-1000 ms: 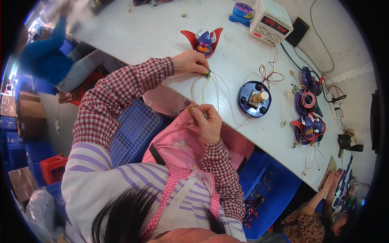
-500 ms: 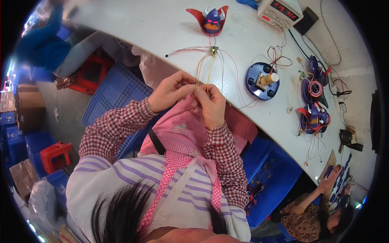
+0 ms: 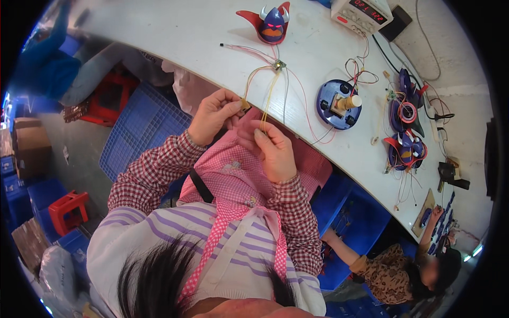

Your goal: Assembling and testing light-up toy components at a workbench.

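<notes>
At the table's near edge, my left hand [image 3: 216, 115] pinches a small yellowish-brown part [image 3: 245, 105] with thin orange wires [image 3: 251, 80] attached. My right hand [image 3: 274, 152], beside it, has its fingertips closed on yellow wires [image 3: 271, 94]; their ends are hidden by the fingers. Both sets of wires run to a small green circuit board [image 3: 279, 65] lying on the table with a lit spot on it. Beyond the board stands a purple horned toy head [image 3: 272, 31] with a red collar and glowing eyes. Red and grey wires also trail from the board.
Right of my hands lies a round blue base [image 3: 338, 110] with a wired mechanism. A white power supply [image 3: 362, 15] stands behind it. More toy heads [image 3: 407, 149] sit farther right. A blue bin [image 3: 352, 225] is under the table; a co-worker's arm [image 3: 343, 252] reaches into it.
My hands have drawn apart: the left has shifted left, exposing the small part, and the right has dropped slightly with the yellow wires. At lower right, the co-worker's arm has reached into the bin.
</notes>
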Demonstrator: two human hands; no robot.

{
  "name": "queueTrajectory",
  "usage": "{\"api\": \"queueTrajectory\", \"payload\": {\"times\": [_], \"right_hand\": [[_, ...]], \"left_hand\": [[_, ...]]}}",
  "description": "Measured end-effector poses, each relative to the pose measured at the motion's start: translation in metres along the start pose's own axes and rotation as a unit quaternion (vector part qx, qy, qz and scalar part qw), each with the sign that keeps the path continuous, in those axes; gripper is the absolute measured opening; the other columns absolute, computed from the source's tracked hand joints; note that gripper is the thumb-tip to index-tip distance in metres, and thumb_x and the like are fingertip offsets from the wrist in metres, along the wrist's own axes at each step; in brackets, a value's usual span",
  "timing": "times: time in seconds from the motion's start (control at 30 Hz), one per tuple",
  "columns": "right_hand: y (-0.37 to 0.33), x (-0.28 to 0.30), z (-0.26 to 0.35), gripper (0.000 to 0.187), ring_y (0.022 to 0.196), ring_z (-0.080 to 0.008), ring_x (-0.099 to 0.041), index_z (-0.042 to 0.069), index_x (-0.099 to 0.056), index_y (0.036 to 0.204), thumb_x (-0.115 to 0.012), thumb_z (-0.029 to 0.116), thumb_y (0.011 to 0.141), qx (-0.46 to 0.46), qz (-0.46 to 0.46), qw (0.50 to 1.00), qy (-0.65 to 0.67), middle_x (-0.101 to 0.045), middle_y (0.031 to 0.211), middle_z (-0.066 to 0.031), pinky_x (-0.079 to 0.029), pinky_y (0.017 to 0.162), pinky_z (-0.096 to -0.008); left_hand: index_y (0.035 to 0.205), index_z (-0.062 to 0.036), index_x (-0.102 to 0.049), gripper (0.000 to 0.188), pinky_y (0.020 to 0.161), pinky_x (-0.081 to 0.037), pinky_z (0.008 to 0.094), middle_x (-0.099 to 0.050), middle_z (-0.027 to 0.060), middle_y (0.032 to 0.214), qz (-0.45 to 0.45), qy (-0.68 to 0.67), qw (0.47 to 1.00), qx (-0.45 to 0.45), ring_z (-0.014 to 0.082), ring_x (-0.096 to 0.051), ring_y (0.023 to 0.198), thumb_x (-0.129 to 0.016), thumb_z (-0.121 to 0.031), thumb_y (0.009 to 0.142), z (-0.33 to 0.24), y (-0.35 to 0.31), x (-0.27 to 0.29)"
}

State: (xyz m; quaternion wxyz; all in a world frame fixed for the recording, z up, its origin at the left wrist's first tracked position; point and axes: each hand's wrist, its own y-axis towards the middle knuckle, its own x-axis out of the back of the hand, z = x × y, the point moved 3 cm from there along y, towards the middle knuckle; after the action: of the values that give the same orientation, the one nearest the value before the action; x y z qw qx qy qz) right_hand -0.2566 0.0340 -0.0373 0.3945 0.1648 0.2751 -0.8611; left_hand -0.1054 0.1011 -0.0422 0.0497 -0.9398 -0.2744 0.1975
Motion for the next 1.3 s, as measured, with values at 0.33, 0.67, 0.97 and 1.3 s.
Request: {"api": "queueTrajectory", "payload": {"times": [0.33,0.67,0.97,1.3], "right_hand": [[0.001,0.001,0.020,0.023,0.068,-0.0109,-0.049,-0.002,-0.056,0.108,-0.057,0.005,0.087,0.180,-0.047,0.904,-0.384,-0.054,0.091,-0.0062,-0.041,0.059,-0.0190],[0.008,0.006,0.017,0.017,0.058,-0.0080,-0.046,-0.001,-0.060,0.100,-0.061,0.005,0.084,0.261,-0.025,0.889,-0.376,-0.053,0.079,-0.0021,-0.038,0.053,-0.0178],[0.005,0.005,0.013,0.017,0.056,-0.0066,-0.046,0.001,-0.061,0.100,-0.063,0.006,0.084,0.119,-0.040,0.974,-0.191,-0.055,0.079,-0.0019,-0.039,0.050,-0.0171],[0.007,0.004,0.012,0.018,0.057,-0.0054,-0.046,0.002,-0.060,0.102,-0.062,0.007,0.084,0.118,-0.054,0.968,-0.214,-0.054,0.070,-0.0004,-0.039,0.050,-0.0166]], "left_hand": [[0.093,-0.0025,-0.054,0.008,0.050,-0.042,0.0155,-0.057,0.0038,0.073,0.020,0.000,1.000,-0.004,0.0071,-0.052,0.056,-0.055,-0.008,0.088,0.003,-0.002,-0.002],[0.098,-0.0008,-0.056,0.013,0.051,-0.041,0.0152,-0.056,0.0026,0.074,-0.001,-0.030,0.999,-0.015,0.0060,-0.050,0.057,-0.056,-0.006,0.086,-0.002,-0.003,-0.006],[0.108,0.0007,-0.055,0.022,0.052,-0.042,0.0156,-0.056,0.0035,0.076,0.023,-0.024,0.999,-0.016,0.0067,-0.051,0.057,-0.054,-0.004,0.087,-0.002,-0.006,-0.006],[0.107,0.0016,-0.055,0.020,0.054,-0.045,0.0167,-0.058,0.0058,0.080,0.034,-0.044,0.998,-0.009,0.0081,-0.054,0.060,-0.052,-0.003,0.087,0.001,-0.007,-0.004]]}}
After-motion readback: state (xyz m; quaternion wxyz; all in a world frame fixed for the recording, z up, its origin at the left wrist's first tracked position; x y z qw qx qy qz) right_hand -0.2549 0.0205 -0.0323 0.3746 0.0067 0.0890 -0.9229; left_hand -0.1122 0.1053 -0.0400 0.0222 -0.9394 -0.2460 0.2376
